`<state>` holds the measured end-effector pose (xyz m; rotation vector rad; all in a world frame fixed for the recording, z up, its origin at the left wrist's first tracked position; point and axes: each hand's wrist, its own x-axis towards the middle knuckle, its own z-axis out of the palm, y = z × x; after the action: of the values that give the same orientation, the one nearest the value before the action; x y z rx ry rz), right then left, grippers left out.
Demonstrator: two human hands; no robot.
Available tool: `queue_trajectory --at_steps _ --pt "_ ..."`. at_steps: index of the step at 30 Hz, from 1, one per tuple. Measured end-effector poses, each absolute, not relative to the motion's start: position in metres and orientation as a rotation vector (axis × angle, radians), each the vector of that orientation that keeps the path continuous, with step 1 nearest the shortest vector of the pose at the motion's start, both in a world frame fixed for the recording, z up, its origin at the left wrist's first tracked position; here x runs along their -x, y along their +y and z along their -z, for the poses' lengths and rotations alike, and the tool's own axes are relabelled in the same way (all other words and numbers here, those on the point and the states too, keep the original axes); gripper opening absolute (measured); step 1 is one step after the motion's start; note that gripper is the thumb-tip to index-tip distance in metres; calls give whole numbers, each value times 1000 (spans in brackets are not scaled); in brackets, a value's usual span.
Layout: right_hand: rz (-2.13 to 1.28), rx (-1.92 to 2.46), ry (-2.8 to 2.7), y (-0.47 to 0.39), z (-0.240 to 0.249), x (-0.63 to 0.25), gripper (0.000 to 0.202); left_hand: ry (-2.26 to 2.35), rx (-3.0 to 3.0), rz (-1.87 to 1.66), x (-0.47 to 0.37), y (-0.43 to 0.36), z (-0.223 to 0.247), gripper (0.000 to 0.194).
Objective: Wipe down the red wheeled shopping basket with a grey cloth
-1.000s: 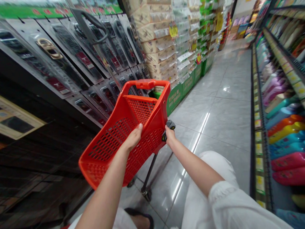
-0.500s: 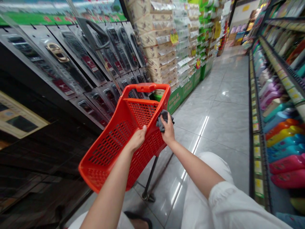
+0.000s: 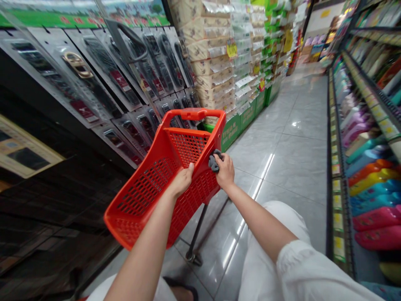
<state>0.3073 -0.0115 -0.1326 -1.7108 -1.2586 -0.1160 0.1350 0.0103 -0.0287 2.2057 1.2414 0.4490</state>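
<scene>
A red plastic shopping cart with a latticed basket stands tilted across the view in front of me. My left hand is closed over the basket's near side rim, thumb on top and fingers hidden behind the wall. My right hand is closed on a crumpled dark grey cloth, which lies against the outer side of the cart below the handle. The basket holds nothing that I can see.
Packaged belts hang on the left display. Stacked tissue packs stand behind the cart. Shelves of colourful bottles line the right side. A grey tiled floor runs between them, and a cart leg with a wheel rests on it.
My right hand has shifted slightly right and turned, its fingers now curled over the grey cloth, which looks more bunched. My left hand stays on the rim.
</scene>
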Motion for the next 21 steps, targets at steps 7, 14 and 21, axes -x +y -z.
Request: queue_trajectory --at_steps 7,14,21 --pt "-169 1340 -1017 5 132 -304 47 1201 -2180 -457 -134 8 26 75" --pt "-220 1184 -1056 -4 135 -283 43 1215 -2069 -509 -131 14 34 83" --pt "-73 1285 -1469 -49 146 -246 33 1288 -1927 -488 -131 18 38 100"
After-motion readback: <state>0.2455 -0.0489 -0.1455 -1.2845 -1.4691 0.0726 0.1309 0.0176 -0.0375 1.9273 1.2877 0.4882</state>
